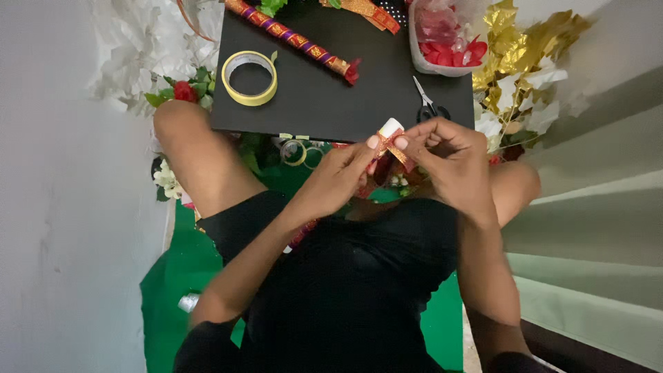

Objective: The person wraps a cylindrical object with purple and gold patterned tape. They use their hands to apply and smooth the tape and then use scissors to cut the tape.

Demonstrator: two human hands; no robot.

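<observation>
Holding white stick (391, 128) | left hand (338, 176) | right hand (449, 155) | red-gold ribbon (395, 148)

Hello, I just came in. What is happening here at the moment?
A seated person holds a small white stick between both hands, the left hand and the right hand, with a red-and-gold ribbon partly wound around it. Ahead, a black board carries a roll of yellow tape, a long stick already wrapped in ribbon, and small black-handled scissors.
</observation>
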